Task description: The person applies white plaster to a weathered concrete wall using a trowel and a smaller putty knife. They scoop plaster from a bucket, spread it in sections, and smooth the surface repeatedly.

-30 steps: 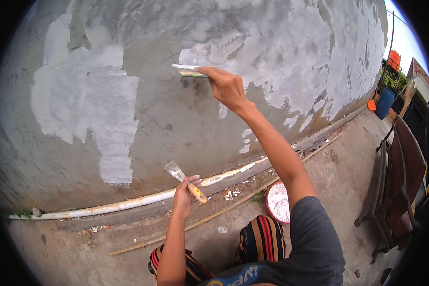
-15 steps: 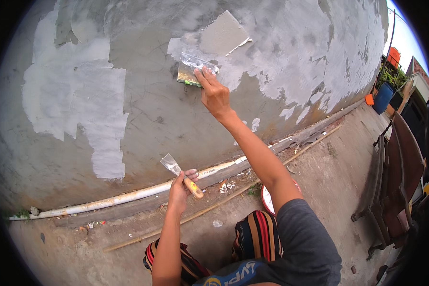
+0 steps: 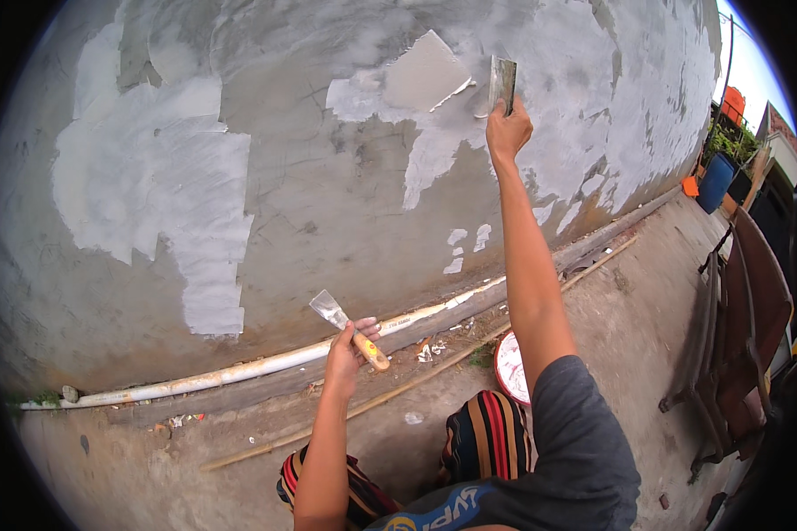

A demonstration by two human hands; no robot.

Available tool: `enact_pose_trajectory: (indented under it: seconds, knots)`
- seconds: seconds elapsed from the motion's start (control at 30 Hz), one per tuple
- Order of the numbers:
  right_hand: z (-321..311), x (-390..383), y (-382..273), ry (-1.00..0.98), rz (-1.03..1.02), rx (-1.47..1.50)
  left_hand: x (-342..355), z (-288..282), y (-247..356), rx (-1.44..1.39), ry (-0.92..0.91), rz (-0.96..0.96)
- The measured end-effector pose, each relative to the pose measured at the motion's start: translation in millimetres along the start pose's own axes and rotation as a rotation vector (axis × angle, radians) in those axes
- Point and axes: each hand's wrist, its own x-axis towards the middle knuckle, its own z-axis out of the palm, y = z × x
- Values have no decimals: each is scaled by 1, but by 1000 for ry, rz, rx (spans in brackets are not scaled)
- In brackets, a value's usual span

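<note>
My right hand (image 3: 507, 131) is raised high against a grey cement wall (image 3: 328, 203) and grips a wide metal scraper (image 3: 501, 83), its blade pressed flat beside a fresh square patch of pale filler (image 3: 421, 78). My left hand (image 3: 347, 347) hangs low near the wall's foot and holds a small putty knife (image 3: 345, 324) with a yellow handle, blade pointing up and left, clear of the wall. White filler patches cover parts of the wall.
A white pipe (image 3: 239, 370) and a thin bamboo stick (image 3: 390, 398) lie along the wall's base. A white filler bucket (image 3: 510, 367) stands by my right knee. A brown bench (image 3: 744, 327) is at the right, with a blue barrel (image 3: 714, 181) farther back.
My right hand has swept the scraper up and to the right across the wall, leaving a smooth square patch of filler. The left hand has stayed low with the putty knife.
</note>
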Motion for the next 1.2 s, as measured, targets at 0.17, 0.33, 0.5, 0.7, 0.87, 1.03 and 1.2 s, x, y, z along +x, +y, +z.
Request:
enact_pose_trajectory:
  seconds: [0.17, 0.33, 0.5, 0.7, 0.87, 1.03, 1.2]
  knots:
    - [7, -26, -35, -27, 25, 20, -1, -7, -1, -4, 8, 4]
    - [11, -71, -86, -103, -103, 100, 1, -12, -2, -16, 28, 2]
    - [36, -129, -121, -87, -393, 234, 0, -1, 0, -5, 17, -1]
    - [28, -179, -138, -413, -523, 278, 3, 7, -4, 14, 14, 1]
    - [19, -104, -122, -237, -266, 365, 0, 2, 1, -3, 17, 8]
    - [15, -12, -92, 37, -134, 184, -2, -4, 3, -36, 9, 6]
    - [28, -13, -95, 63, -176, 27, -5, -13, 4, -51, 2, 18]
